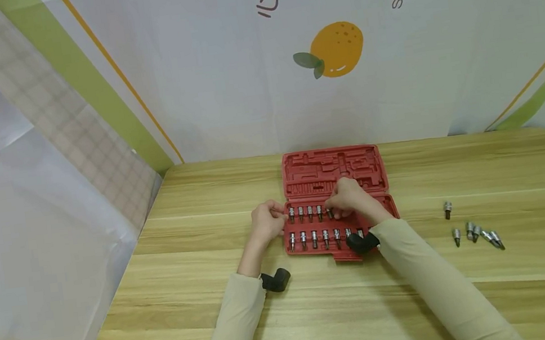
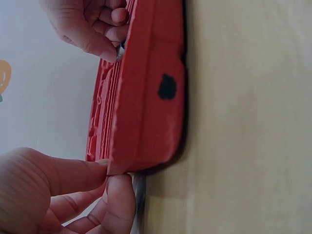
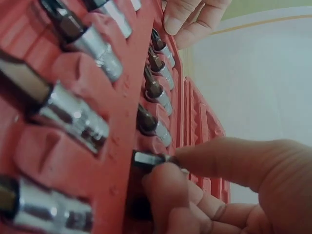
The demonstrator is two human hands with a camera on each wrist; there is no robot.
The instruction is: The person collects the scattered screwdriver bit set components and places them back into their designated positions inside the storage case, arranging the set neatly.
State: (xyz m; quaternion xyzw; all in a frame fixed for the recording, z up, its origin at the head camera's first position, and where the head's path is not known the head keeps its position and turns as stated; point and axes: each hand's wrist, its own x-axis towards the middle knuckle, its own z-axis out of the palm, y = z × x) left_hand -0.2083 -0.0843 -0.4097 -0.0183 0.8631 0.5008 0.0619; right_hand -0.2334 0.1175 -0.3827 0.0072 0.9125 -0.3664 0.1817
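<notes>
An opened red plastic case [image 1: 313, 251] lies on the wooden table, its moulded lid [image 1: 304, 174] laid back toward the wall. Two rows of silver bit sockets [image 1: 325, 236] sit in its slots. My right hand [image 1: 349, 197] pinches a bit socket [image 3: 146, 158] between thumb and forefinger at a slot of the back row, right of the seated ones. With thumb and forefinger my left hand [image 2: 73, 195] pinches the left edge of the case, near the hinge side. Beyond it, the right hand's fingers appear over the case in the left wrist view.
Several loose bit sockets [image 1: 456, 237] lie on the table to the right of the case. Black wrist-worn pieces [image 1: 277, 280] stick out beside both sleeves. A white printed cloth [image 1: 221, 85] hangs behind the table's back edge.
</notes>
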